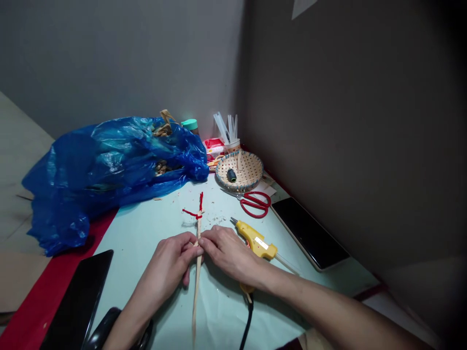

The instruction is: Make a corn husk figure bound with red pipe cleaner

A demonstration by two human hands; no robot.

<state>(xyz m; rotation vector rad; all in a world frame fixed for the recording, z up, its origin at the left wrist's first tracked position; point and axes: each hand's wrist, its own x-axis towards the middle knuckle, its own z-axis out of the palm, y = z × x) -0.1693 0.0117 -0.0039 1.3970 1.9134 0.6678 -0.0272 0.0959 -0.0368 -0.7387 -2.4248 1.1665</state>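
A pale strip of dried plant fibre (196,296) runs upright through the middle of the view, its long tail trailing toward me. Red fuzzy stems (200,214) stick out of its far end, one pointing away and one to the left. My left hand (177,257) pinches the strip between thumb and fingers. Right against it, my right hand (222,248) also closes thumb and fingers on the strip. A yellow hot glue gun (257,239) lies just beyond my right wrist, partly hidden by the forearm.
Red-handled scissors (254,204) lie before a woven basket (256,167) holding a dark thread spool (231,175). A blue plastic bag (120,165) of dried husks fills the back left. A phone (310,233) is at right, a black slab (78,301) at left. Clear glue sticks (226,127) stand behind.
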